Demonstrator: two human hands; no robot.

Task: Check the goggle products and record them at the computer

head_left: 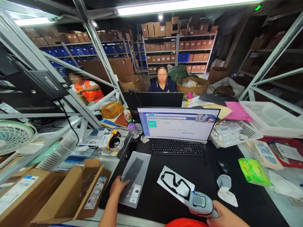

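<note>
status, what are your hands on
Left hand on clear plastic bag, dark item inside. Right hand gripping grey barcode scanner, over white sheet. Open cardboard box beside left.

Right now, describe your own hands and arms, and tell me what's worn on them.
Neither the left hand nor the right hand wears a glove. The left forearm is bare, with no sleeve or watch. The frame cuts off the right wrist. A red-orange shape at the bottom edge may be clothing.

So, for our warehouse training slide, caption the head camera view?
Left hand on a labelled plastic bag, right hand gripping a barcode scanner at a black desk.
</note>
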